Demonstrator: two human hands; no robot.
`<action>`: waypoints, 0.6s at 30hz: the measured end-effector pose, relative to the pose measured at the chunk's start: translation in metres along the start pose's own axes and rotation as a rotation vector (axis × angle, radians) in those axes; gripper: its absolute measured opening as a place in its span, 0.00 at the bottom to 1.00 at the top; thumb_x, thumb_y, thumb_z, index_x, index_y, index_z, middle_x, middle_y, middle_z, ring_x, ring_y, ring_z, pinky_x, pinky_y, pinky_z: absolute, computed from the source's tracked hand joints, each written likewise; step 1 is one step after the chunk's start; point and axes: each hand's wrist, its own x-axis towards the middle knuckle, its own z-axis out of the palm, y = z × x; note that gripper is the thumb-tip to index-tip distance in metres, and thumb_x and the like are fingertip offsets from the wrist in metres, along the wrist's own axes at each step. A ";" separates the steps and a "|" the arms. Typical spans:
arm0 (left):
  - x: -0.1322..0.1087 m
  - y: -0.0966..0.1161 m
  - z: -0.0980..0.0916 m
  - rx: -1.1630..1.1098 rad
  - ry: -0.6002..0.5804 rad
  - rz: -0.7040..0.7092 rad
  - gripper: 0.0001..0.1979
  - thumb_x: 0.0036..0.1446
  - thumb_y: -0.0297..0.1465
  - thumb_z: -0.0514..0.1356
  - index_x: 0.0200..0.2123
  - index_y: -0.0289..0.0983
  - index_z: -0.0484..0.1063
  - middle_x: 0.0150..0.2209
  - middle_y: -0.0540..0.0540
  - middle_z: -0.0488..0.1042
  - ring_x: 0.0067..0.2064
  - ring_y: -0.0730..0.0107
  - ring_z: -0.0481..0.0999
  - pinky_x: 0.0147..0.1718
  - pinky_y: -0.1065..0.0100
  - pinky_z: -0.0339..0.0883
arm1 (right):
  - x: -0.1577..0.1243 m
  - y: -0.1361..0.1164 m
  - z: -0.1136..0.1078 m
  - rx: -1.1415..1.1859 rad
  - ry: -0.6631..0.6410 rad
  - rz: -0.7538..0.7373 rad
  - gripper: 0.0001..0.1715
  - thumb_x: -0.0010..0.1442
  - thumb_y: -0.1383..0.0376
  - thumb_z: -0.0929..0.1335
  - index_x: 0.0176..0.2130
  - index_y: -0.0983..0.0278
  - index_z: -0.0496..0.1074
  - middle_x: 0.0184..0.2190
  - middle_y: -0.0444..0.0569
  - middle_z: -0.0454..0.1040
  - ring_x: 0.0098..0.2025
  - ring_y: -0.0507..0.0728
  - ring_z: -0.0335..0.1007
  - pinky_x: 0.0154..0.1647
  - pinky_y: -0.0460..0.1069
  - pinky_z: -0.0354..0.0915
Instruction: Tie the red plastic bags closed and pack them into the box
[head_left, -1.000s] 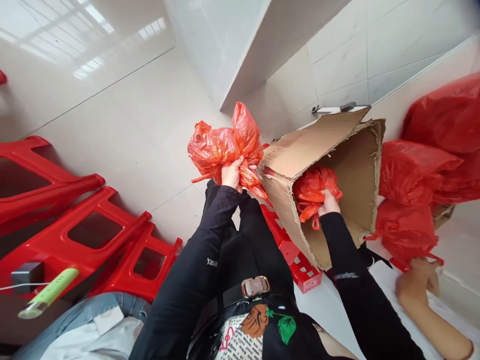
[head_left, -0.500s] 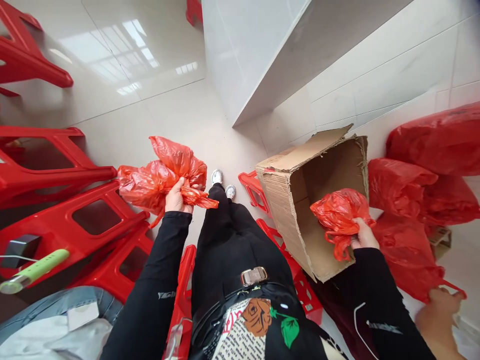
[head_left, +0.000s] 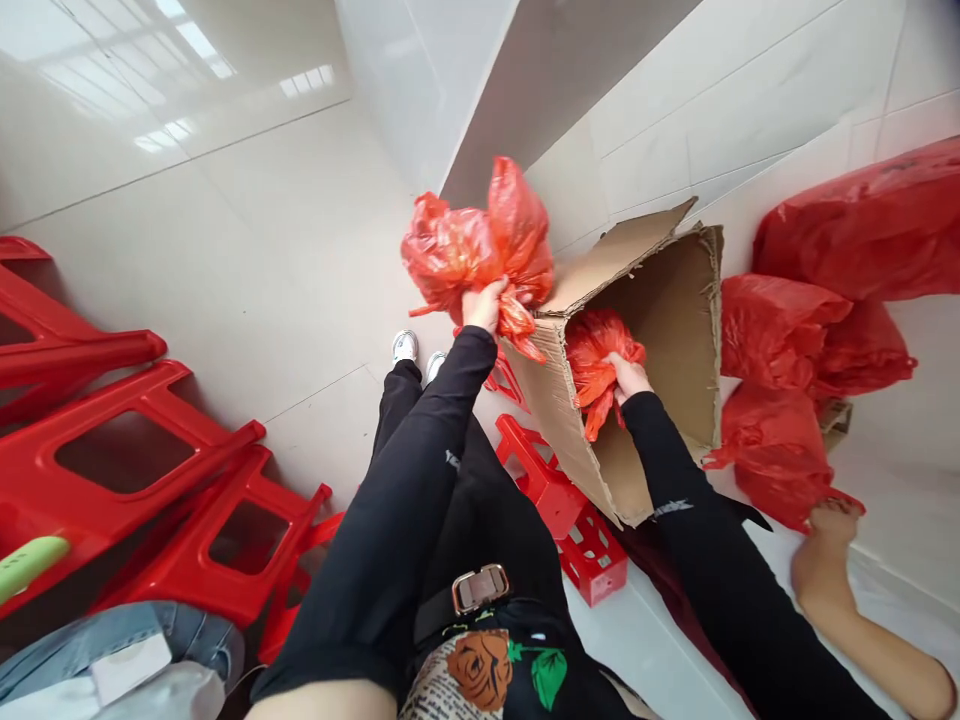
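Note:
My left hand (head_left: 482, 305) is closed round the necks of a bunch of crumpled red plastic bags (head_left: 472, 245), held up beside the top flap of a tilted cardboard box (head_left: 675, 330). My right hand (head_left: 625, 376) is inside the box opening, fingers gripping another red plastic bag (head_left: 592, 360) against the box's inner wall. The box rests tipped on its side on a red plastic stool (head_left: 570, 500), with its open mouth facing me.
Full red bags (head_left: 802, 340) are heaped to the right of the box. Another person's hand (head_left: 825, 545) grips a red bag at the lower right. Stacked red stools (head_left: 142, 470) lie at left on the glossy tiled floor. A white wall corner (head_left: 450, 90) stands ahead.
My left hand has swung its bunch of bags from the left back up to the box's flap. My right hand has carried its bag from the box's mouth deeper inside.

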 end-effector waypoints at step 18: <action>-0.013 -0.024 0.000 0.137 -0.037 -0.116 0.15 0.58 0.27 0.66 0.48 0.28 0.72 0.36 0.40 0.80 0.33 0.63 0.83 0.36 0.63 0.79 | -0.005 -0.030 -0.001 -0.141 -0.165 -0.205 0.11 0.43 0.64 0.72 0.31 0.64 0.73 0.24 0.41 0.72 0.29 0.54 0.71 0.32 0.47 0.70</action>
